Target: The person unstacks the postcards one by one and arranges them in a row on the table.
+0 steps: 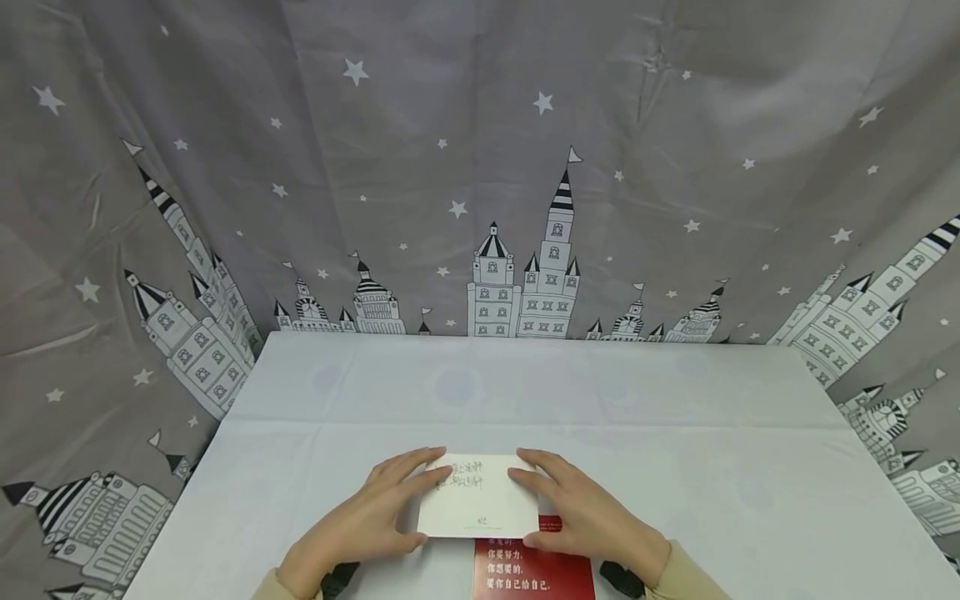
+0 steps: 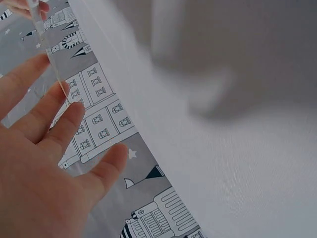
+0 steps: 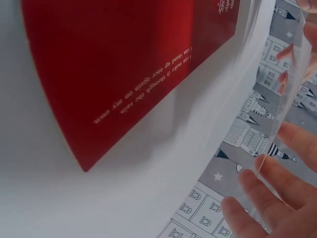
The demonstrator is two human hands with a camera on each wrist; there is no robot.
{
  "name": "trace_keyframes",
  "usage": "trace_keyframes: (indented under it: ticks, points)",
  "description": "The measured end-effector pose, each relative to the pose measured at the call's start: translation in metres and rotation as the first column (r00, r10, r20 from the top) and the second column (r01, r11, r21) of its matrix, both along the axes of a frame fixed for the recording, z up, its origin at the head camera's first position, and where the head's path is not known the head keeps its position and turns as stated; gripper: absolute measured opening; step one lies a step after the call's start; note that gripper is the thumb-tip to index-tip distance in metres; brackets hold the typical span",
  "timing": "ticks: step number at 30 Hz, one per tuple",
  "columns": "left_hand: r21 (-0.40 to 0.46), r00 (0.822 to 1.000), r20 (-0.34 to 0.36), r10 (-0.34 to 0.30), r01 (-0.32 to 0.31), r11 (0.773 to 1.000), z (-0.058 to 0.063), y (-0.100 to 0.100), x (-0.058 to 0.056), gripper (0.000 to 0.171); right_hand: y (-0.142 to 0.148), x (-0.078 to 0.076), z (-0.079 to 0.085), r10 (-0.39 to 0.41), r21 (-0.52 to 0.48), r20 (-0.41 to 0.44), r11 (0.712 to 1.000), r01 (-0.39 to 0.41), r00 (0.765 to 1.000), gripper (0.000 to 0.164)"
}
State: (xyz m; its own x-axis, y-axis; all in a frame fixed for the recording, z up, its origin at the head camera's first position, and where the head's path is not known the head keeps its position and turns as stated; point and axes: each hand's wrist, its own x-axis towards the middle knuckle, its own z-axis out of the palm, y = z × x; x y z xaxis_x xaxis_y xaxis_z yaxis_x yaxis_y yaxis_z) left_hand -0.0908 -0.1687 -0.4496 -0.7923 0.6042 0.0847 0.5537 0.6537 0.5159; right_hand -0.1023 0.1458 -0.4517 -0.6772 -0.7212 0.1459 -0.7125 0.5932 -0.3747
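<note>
Both hands hold a white card with handwriting on it, raised above the near part of the table. My left hand grips its left edge, with the thumb at the lower corner and fingers along the side and top. On the opposite edge, my right hand grips in the same way. Seen edge-on in the right wrist view, the card is thin and stands off the tabletop. Below it lies a red booklet or card with pale printed lettering, its upper part partly covered from the head camera.
A white cloth with faint round marks covers the table. Grey fabric printed with stars and castles hangs behind and at both sides. Dark straps sit at the wrists beside the pale sleeves.
</note>
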Motion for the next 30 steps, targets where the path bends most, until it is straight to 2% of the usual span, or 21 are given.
trace_keyframes:
  ticks: [16, 24, 30]
  points:
    - [-0.011, 1.0, 0.004, 0.018, -0.018, 1.0, 0.003, -0.009, -0.009, 0.079, -0.014, -0.013, 0.0, 0.014, 0.012, -0.032, 1.0, -0.013, 0.999, 0.072]
    - [-0.005, 1.0, -0.028, 0.013, -0.014, 1.0, 0.005, -0.014, -0.011, 0.079, -0.021, -0.019, 0.0, 0.029, 0.002, -0.064, 1.0, -0.029, 0.998, 0.072]
    - [-0.016, 0.999, 0.006, 0.034, -0.034, 0.999, 0.005, -0.018, -0.015, 0.079, -0.025, -0.024, 0.0, 0.028, 0.022, -0.054, 0.999, -0.027, 0.998, 0.071]
